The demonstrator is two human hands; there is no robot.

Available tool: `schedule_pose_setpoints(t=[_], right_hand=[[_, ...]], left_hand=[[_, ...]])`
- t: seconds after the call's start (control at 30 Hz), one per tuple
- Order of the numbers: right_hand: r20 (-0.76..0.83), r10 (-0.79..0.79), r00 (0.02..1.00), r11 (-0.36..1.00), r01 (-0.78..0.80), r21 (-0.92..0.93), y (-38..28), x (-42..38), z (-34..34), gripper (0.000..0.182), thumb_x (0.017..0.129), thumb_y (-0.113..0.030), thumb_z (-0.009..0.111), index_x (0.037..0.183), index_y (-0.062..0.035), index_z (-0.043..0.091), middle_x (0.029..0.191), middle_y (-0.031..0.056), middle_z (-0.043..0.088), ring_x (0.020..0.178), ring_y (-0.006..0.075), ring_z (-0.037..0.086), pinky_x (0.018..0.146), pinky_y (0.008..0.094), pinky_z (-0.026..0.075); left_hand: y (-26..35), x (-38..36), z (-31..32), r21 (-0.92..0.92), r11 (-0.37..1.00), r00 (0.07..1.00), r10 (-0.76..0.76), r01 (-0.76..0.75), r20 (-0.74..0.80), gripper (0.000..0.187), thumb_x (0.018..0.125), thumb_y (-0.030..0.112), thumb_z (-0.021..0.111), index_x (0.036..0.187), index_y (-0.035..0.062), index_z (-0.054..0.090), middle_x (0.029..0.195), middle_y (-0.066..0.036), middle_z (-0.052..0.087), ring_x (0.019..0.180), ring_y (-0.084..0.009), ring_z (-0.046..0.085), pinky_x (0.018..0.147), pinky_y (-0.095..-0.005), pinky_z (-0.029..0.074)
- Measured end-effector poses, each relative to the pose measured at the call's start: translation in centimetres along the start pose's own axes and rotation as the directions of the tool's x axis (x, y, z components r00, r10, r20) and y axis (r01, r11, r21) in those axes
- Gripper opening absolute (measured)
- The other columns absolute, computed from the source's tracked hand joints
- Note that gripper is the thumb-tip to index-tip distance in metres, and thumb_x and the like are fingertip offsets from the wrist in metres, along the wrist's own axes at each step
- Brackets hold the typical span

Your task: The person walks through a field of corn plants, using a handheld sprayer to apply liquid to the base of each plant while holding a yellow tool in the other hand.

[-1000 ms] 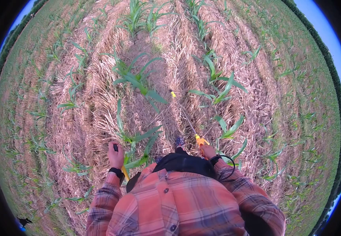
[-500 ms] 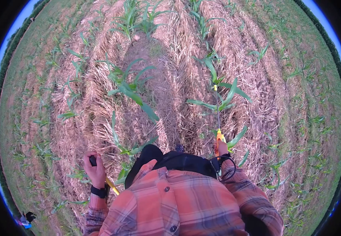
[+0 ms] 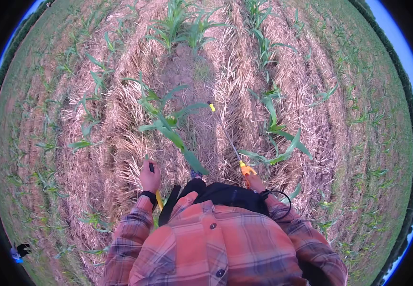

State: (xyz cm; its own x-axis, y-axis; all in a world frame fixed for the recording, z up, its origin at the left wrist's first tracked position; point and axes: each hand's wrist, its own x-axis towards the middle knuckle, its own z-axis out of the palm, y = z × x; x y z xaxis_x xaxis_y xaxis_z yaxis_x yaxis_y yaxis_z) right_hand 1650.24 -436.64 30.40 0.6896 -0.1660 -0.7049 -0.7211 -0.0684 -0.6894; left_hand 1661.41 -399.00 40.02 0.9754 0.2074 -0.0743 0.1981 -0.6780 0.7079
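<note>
My right hand is closed around the orange-yellow trigger handle of a spray wand. The wand's thin metal tube slants forward and left, ending in a yellow nozzle above the bare soil between two rows. Close by the nozzle are the leaves of a corn plant. My left hand is wrapped round the black grip of a lever with a yellow rod, which runs back beside my hip. A black hose loops at my right wrist. Whether any spray leaves the nozzle cannot be seen.
Another corn plant stands right of the wand. Dry straw lies along the rows. My patterned shoe shows near a long leaf. At the far lower left is a small dark and blue shape, too distant to make out.
The wand has swung left from the right-hand corn row to the soil between rows. My left hand has moved forward and right with the lever. The nearest plants have shifted in view.
</note>
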Motion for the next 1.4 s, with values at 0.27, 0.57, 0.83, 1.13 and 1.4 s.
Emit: schedule_pose_setpoints(t=[0.27, 0.57, 0.83, 1.13, 1.4], right_hand=[[0.133, 0.065, 0.989, 0.965, -0.028, -0.261, -12.5, 1.0, 4.7, 0.030, 0.079, -0.035, 0.043, 0.075, -0.0053, 0.050, 0.052, 0.0011, 0.046, 0.039, 0.0088, 0.043, 0.035, 0.0224, 0.034], [0.211, 0.045, 0.977, 0.975, 0.003, -0.222, -10.9, 7.6, 3.2, 0.027, 0.077, -0.032, 0.047, 0.073, -0.0058, 0.055, 0.053, -0.0004, 0.049, 0.045, 0.0077, 0.047, 0.042, 0.0203, 0.037], [-0.062, 0.081, 0.995, 0.943, -0.057, 0.327, -8.9, 15.1, -1.9, 0.031, 0.078, -0.034, 0.047, 0.071, -0.0038, 0.051, 0.049, 0.0010, 0.044, 0.039, 0.0095, 0.042, 0.034, 0.0224, 0.033], [-0.335, 0.146, 0.931, 0.877, 0.035, 0.479, -11.6, 18.1, -11.0, 0.027, 0.078, -0.028, 0.042, 0.071, -0.0029, 0.048, 0.048, 0.0015, 0.041, 0.032, 0.0110, 0.036, 0.030, 0.0238, 0.030], [-0.373, 0.227, 0.900, 0.824, 0.027, 0.567, -13.7, 21.1, -13.4, 0.026, 0.079, -0.030, 0.041, 0.071, -0.0054, 0.045, 0.048, 0.0015, 0.040, 0.032, 0.0121, 0.034, 0.029, 0.0245, 0.028]], left_hand=[[2.4, 4.3, -5.7, -0.283, 0.954, 0.995, 0.090, -0.099, -0.045, 0.008, 0.072, 0.003, 0.049, 0.078, 0.0051, 0.044, 0.066, -0.003, 0.047, 0.056, -0.0091, 0.042, 0.049, -0.0241, 0.037], [3.3, 10.5, -4.1, -0.140, 0.987, 0.994, 0.066, -0.078, -0.091, 0.009, 0.071, 0.005, 0.049, 0.079, 0.0049, 0.045, 0.059, -0.007, 0.046, 0.052, -0.0131, 0.044, 0.049, -0.0262, 0.036], [7.6, 17.3, 1.5, 0.031, 0.986, 0.983, 0.164, -0.162, -0.082, 0.009, 0.071, 0.007, 0.048, 0.080, 0.0068, 0.045, 0.054, -0.009, 0.049, 0.048, -0.0224, 0.050, 0.046, -0.0323, 0.039], [13.0, 22.7, 6.9, 0.002, 0.965, 0.965, 0.262, -0.262, 0.022, 0.009, 0.072, 0.006, 0.050, 0.080, 0.0055, 0.045, 0.059, -0.007, 0.048, 0.052, -0.0171, 0.047, 0.050, -0.0282, 0.038], [17.6, 23.9, 1.6, -0.160, 0.957, 0.970, 0.230, -0.240, -0.078, 0.009, 0.073, 0.004, 0.049, 0.081, 0.0042, 0.044, 0.061, -0.003, 0.046, 0.053, -0.0083, 0.042, 0.047, -0.0221, 0.034]])
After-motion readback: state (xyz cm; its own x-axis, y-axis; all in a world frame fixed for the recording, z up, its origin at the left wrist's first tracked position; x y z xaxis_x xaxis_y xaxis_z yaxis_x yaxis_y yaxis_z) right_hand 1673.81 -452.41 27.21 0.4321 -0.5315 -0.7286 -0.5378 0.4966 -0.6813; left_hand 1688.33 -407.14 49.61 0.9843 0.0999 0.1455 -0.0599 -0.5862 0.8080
